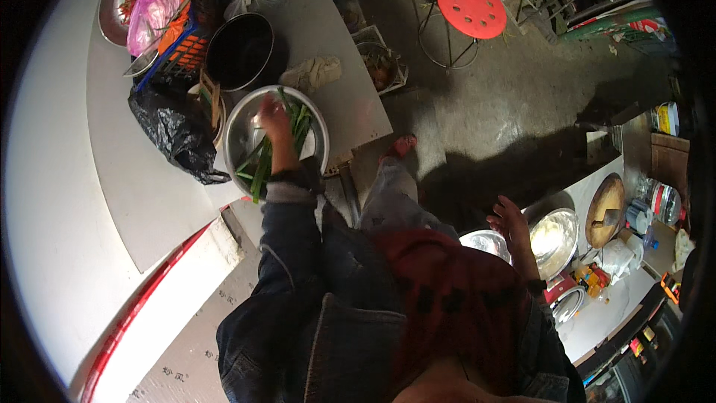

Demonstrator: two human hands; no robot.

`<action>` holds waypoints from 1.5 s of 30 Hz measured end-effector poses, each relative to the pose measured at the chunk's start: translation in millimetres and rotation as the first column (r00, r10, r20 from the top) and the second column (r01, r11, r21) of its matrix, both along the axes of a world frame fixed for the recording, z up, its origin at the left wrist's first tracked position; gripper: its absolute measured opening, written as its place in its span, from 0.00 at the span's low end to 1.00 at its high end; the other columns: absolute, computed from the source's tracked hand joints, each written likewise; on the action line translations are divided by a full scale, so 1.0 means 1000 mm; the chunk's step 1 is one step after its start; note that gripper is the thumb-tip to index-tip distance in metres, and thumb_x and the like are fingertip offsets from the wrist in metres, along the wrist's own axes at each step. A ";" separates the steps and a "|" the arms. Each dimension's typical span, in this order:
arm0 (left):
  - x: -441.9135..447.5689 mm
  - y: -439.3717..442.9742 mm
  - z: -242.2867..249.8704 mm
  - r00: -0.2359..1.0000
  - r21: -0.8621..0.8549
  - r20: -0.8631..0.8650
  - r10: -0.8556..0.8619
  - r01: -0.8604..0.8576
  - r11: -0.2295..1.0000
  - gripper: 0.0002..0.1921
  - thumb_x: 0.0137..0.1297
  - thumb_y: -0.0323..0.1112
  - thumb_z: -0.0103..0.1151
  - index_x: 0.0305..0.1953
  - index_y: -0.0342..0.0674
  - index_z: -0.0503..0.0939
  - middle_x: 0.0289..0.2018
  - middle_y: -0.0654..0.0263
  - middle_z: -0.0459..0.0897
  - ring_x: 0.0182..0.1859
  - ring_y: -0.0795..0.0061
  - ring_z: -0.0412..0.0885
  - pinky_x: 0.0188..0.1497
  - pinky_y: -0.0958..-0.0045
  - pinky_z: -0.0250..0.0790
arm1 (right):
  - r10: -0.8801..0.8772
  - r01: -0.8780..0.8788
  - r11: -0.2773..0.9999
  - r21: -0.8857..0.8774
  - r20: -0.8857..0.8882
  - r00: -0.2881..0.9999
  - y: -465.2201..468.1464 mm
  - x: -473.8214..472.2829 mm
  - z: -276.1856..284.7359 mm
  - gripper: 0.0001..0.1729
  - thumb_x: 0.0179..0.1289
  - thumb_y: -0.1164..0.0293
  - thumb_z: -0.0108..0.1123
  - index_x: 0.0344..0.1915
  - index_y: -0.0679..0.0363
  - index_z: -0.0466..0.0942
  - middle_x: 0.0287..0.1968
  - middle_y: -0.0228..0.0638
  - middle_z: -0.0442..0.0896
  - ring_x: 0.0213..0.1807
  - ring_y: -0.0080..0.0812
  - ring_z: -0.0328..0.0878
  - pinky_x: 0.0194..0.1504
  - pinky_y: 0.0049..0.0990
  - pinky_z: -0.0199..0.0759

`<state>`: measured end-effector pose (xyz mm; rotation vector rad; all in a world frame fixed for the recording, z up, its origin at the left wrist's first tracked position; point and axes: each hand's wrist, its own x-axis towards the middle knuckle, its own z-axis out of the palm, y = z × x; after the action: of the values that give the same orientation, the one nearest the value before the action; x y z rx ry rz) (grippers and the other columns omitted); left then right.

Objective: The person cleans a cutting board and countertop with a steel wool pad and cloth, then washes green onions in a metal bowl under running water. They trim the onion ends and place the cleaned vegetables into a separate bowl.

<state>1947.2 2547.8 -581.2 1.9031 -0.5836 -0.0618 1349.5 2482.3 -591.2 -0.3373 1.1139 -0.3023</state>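
Observation:
Over a metal basin at the table's corner is my left hand, blurred, its forearm reaching in across long green leafy stalks. The stalks lie in the basin, some resting across its near rim. Whether the fingers grip anything cannot be told. On the other side, my right hand hangs in the air with fingers apart and nothing in it. It is near a shiny metal bowl and another metal bowl partly behind the wrist.
A black bucket, black plastic bag, blue crate and crumpled cloth surround the basin. A red stool stands on the floor. A round wooden board bearing a cleaver is on the right counter.

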 end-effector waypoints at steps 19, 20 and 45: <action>-0.142 -0.130 -0.085 0.999 0.903 0.041 0.024 -0.047 0.427 0.35 0.52 0.45 0.60 0.61 0.52 0.57 0.53 0.46 0.61 0.46 0.47 0.70 0.42 0.49 0.69 | -0.168 0.193 0.972 0.137 -0.177 0.970 -0.007 -0.048 0.003 0.24 0.61 0.61 0.52 0.56 0.59 0.65 0.41 0.34 0.75 0.31 0.26 0.78 0.27 0.19 0.68; -0.148 -0.132 -0.088 0.997 0.926 0.027 -0.075 0.003 0.376 0.36 0.51 0.46 0.60 0.62 0.50 0.57 0.52 0.47 0.64 0.45 0.47 0.71 0.42 0.50 0.69 | -0.175 0.194 0.972 0.131 -0.146 0.974 -0.008 -0.046 0.004 0.24 0.62 0.61 0.52 0.55 0.59 0.65 0.41 0.34 0.75 0.31 0.26 0.78 0.27 0.19 0.68; -0.740 -0.062 -0.031 -0.348 0.148 -0.915 -0.202 0.177 -0.973 0.24 0.49 0.33 0.64 0.48 0.36 0.69 0.40 0.65 0.76 0.43 0.78 0.73 0.46 0.75 0.67 | -0.944 0.927 0.324 -0.190 -0.132 0.303 0.349 -0.208 -0.018 0.20 0.62 0.60 0.51 0.52 0.56 0.69 0.41 0.31 0.74 0.29 0.22 0.78 0.33 0.21 0.73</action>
<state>1207.2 2485.3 -612.0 0.8529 -2.9645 -2.5249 1141.6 2831.1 -608.7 0.3083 1.4380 -1.4300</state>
